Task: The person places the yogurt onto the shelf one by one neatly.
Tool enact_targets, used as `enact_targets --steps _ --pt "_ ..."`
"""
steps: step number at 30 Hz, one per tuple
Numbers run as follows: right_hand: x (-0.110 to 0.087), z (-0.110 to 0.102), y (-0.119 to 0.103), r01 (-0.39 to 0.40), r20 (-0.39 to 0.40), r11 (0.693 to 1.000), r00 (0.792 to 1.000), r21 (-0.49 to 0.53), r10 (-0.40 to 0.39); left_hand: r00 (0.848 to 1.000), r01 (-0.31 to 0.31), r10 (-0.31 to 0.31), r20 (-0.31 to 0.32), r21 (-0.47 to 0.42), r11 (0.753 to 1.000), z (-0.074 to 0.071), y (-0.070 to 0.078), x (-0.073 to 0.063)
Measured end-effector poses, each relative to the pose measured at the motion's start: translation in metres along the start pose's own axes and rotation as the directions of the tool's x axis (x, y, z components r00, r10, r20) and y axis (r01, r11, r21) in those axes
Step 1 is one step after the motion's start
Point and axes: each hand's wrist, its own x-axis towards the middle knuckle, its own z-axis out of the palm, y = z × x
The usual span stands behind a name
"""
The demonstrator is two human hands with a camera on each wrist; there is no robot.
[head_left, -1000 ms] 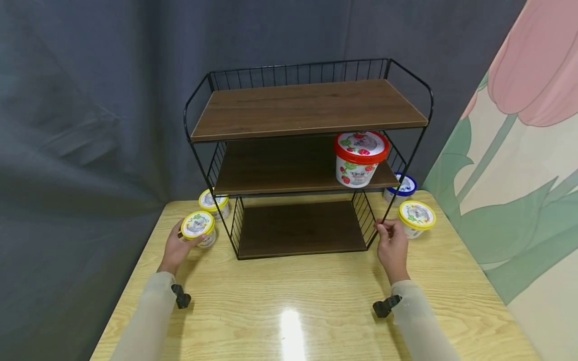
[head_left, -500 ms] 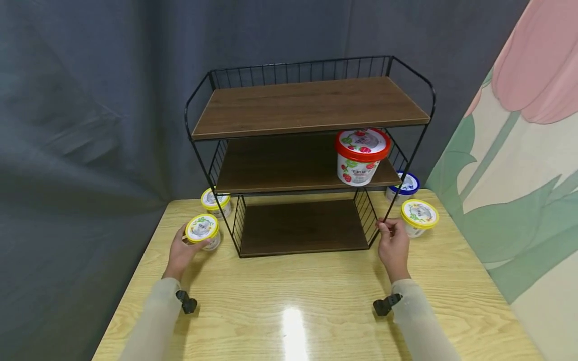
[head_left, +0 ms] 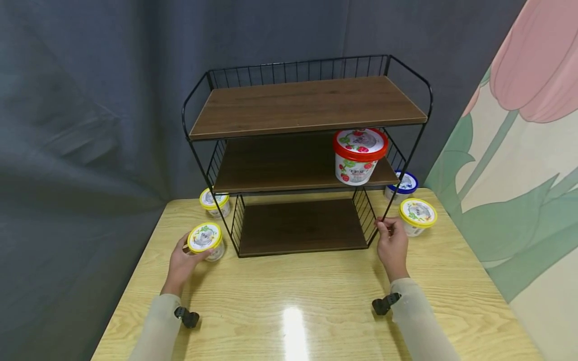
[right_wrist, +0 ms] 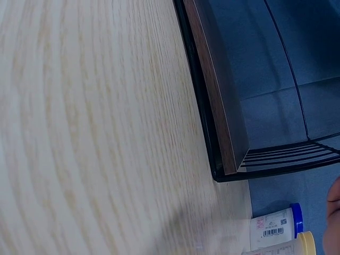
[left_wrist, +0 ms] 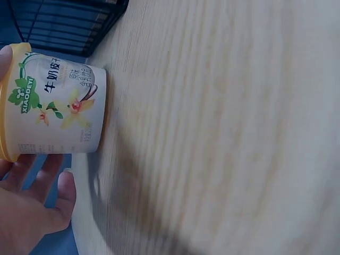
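My left hand grips a small white tub with a yellow lid, left of the rack's front corner. Yellow flowers and green leaves decorate the tub's side in the left wrist view, where its base is close over the wood. With thumb and fingers, my right hand pinches the right front post of a three-tier rack with a black wire frame and brown boards. Only a bit of that hand shows in the right wrist view. On the middle board, towards the right, stands a larger red-lidded tub.
Another yellow-lidded tub stands behind the left one, partly covered by the rack's post. Right of the rack are a yellow-lidded tub and a blue-lidded tub. A dark curtain hangs behind the wooden table.
My left hand has brought the yellow-lidded tub nearer to me and slightly right, away from the tub behind it. My right hand has stayed at the post.
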Motion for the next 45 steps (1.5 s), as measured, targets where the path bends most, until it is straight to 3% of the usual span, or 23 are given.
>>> enact_targets --steps 5,14,23,27,32,37,45 --pt "0.000 -0.001 0.000 -0.011 -0.003 1.000 1.000 0.010 0.011 1.000 0.008 -0.008 0.011 -0.016 1.000 0.002 0.002 -0.014" --pt "0.003 0.003 0.033 -0.047 -0.025 0.999 0.999 0.014 0.047 1.000 -0.007 0.005 -0.014 -0.099 0.995 0.007 0.005 -0.052" --pt "0.003 0.002 0.032 -0.044 -0.038 0.999 0.998 0.002 0.044 0.999 -0.045 0.046 0.006 -0.101 0.994 0.012 0.019 -0.094" --pt "0.000 0.001 0.019 -0.044 -0.029 0.999 0.999 -0.002 0.044 0.998 -0.068 0.068 0.003 -0.098 0.993 0.013 0.028 -0.107" --pt "-0.001 -0.002 -0.002 -0.011 -0.039 1.000 0.999 0.004 0.011 0.995 -0.097 0.098 0.006 -0.090 0.991 0.017 0.039 -0.120" --pt "-0.001 -0.002 -0.003 -0.011 -0.035 1.000 0.999 0.001 0.011 0.986 -0.166 0.164 -0.035 -0.065 0.984 0.021 0.044 -0.129" --pt "0.003 0.004 0.034 -0.055 -0.021 0.998 0.998 0.024 0.055 0.977 -0.209 0.206 -0.062 -0.044 0.977 0.024 0.051 -0.136"
